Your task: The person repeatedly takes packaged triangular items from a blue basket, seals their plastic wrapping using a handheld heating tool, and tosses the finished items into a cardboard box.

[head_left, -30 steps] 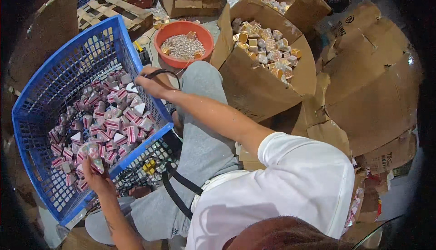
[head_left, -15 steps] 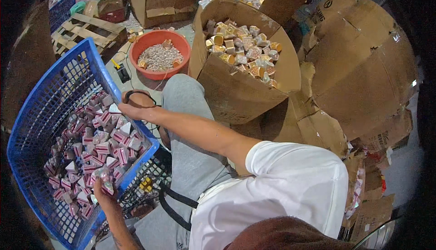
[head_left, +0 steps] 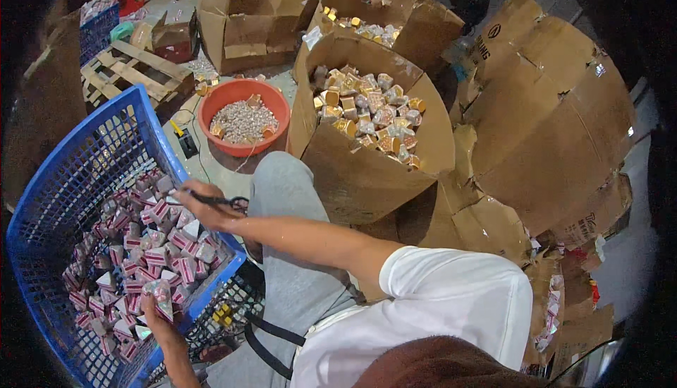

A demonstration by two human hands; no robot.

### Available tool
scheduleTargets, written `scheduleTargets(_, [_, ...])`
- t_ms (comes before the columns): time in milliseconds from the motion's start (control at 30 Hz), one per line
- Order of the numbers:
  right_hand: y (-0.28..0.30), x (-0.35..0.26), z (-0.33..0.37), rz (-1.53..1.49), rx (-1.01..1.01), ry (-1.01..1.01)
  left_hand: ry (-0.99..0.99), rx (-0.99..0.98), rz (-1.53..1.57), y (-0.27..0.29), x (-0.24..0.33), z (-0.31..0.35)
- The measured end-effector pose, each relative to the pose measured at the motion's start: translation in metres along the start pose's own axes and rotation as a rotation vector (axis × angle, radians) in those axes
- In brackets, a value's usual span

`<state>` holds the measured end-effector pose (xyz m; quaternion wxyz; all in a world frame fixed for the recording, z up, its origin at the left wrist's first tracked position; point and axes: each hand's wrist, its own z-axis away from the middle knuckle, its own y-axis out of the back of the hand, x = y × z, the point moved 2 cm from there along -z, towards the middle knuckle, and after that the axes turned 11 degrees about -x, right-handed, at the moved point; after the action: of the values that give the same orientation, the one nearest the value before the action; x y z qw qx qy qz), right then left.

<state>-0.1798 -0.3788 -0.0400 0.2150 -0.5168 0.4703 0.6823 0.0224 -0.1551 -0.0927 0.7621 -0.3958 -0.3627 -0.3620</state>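
Observation:
My left hand point(head_left: 159, 317) is closed on a wrapped cake-slice-shaped piece point(head_left: 161, 295), low over the near side of a blue plastic basket point(head_left: 163, 130). Many similar wedge-shaped pieces point(head_left: 159, 255) with white and pink stripes lie heaped inside that basket. At its right rim, my right hand point(head_left: 204, 208) is closed around scissors point(head_left: 238, 204). Their black handle loops stick out beside the wrist, and the fingers partly cover the rest. No piece can be made out in the right hand.
An orange tub point(head_left: 244, 147) of small pale pieces stands ahead, beside a large cardboard box point(head_left: 367, 176) of gold-and-white wrapped pieces. A wooden pallet point(head_left: 130, 70) lies at far left. Flattened cardboard point(head_left: 550, 120) leans at right. Several people point(head_left: 472, 0) are at the back.
My view has tilted up, bringing people into sight at the back. My right hand has turned, so the scissors' handles now point right. The left hand keeps its wrapped piece.

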Motion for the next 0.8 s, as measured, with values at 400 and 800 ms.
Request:
scheduleTargets(400, [-0.02,-0.003,0.015,0.428,-0.165,0.362,-0.023,0.048,0.11,0.002,0.009,0.006])
scheduleTargets(800, [-0.029,0.014,0.008,0.431,-0.191,0.365,-0.122,0.192,0.179,0.02,0.031,0.018])
